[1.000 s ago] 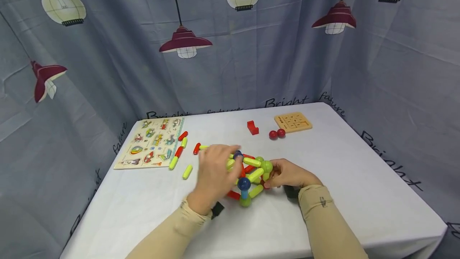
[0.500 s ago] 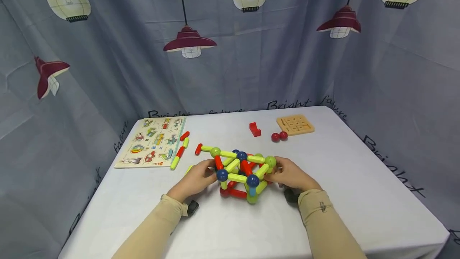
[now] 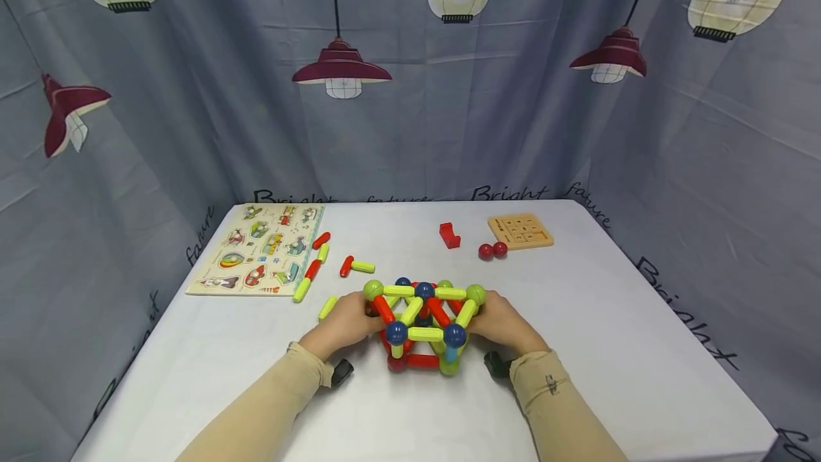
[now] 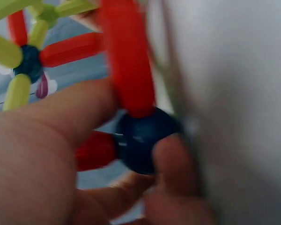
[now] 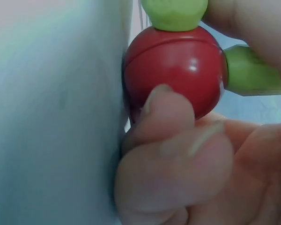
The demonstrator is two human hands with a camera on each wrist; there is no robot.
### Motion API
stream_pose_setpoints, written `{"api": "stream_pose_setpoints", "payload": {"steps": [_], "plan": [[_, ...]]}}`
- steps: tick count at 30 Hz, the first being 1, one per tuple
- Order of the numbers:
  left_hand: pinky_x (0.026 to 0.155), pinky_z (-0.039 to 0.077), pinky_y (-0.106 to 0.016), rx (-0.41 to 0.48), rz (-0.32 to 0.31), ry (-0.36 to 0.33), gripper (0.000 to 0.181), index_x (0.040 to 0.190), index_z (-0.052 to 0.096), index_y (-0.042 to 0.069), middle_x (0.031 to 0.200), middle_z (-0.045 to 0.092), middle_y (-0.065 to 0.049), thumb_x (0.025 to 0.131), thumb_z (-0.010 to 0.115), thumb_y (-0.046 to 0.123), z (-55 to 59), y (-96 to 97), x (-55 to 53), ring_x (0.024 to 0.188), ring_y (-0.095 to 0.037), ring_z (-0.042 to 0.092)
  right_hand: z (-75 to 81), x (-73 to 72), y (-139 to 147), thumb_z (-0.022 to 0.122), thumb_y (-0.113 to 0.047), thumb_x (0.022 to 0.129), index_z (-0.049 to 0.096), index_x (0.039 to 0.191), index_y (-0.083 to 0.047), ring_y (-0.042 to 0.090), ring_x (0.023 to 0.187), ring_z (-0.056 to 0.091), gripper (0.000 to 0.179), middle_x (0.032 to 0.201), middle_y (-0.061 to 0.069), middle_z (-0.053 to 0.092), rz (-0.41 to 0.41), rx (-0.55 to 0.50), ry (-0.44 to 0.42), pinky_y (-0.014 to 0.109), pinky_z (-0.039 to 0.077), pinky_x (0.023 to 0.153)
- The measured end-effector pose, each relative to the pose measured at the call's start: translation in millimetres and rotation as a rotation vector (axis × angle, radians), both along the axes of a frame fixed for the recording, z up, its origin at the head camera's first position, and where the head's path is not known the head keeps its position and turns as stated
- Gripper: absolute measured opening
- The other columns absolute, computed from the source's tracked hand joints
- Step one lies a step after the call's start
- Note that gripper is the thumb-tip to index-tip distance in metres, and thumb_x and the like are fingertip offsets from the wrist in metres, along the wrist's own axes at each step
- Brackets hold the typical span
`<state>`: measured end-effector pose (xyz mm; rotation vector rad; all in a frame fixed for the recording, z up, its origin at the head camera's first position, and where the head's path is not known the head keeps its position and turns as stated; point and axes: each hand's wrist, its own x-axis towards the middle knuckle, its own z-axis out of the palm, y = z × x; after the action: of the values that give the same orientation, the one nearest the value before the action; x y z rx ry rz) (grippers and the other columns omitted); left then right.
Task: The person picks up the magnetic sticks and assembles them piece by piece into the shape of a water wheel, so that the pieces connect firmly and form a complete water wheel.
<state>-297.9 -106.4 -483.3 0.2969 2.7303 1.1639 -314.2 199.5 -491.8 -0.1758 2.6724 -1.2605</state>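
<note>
A magnetic stick-and-ball structure (image 3: 425, 334) of yellow-green and red rods with blue, green and red balls stands between my two hands. On its left side, my left hand (image 3: 343, 323) grips a low corner; the left wrist view shows thumb and fingers around a dark blue ball (image 4: 138, 140) joined to red rods (image 4: 129, 56). My right hand (image 3: 509, 323) holds the opposite side. Close up in the right wrist view, its fingers curl around a red ball (image 5: 173, 70) with yellow-green rods (image 5: 253, 70) attached. From the head view, most fingertips are hidden behind the structure.
Loose red and yellow-green rods (image 3: 312, 269) lie left of the structure, beside a picture puzzle board (image 3: 214, 281). Farther back are a red angular block (image 3: 450, 235), two red balls (image 3: 493, 251) and a wooden number board (image 3: 539, 239). The white table (image 3: 628, 348) extends on both sides.
My left hand has come down from the structure's top left to grip its lower left side. The structure has turned slightly, its front rod now level. My right hand stays at the right side.
</note>
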Motion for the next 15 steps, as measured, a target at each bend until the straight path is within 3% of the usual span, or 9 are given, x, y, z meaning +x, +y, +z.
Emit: {"api": "stream_pose_setpoints", "payload": {"steps": [6,10,15], "plan": [[0.065,0.041,-0.03,0.035,0.025,-0.068,0.031,0.107,0.071,0.003,0.082,0.063,-0.005,0.082,0.082,0.019,13.5,2.1,2.4,0.071,-0.021,0.054,0.9,-0.8,-2.0,0.086,-0.005,0.073,0.074,0.112,-0.007,0.023,0.085,0.058,0.041,0.1,0.004,0.071,-0.004,0.002,-0.003,0.045,0.054,0.093],[0.067,0.042,-0.031,0.042,0.039,-0.085,0.033,0.11,0.071,0.002,0.086,0.064,-0.005,0.084,0.081,0.019,9.6,3.7,1.4,0.074,-0.021,0.056,1.3,1.5,-2.9,0.083,-0.008,0.076,0.074,0.11,-0.007,0.022,0.084,0.058,0.035,0.098,0.003,0.071,-0.015,0.017,0.006,0.044,0.054,0.092],[0.068,0.043,-0.032,0.03,0.045,-0.054,0.031,0.11,0.072,0.003,0.085,0.065,-0.006,0.085,0.08,0.021,5.3,4.9,0.9,0.072,-0.022,0.056,0.8,2.7,-4.6,0.082,-0.015,0.084,0.073,0.105,-0.009,0.021,0.083,0.058,0.024,0.094,0.003,0.069,-0.025,0.031,0.035,0.044,0.053,0.091]]}}
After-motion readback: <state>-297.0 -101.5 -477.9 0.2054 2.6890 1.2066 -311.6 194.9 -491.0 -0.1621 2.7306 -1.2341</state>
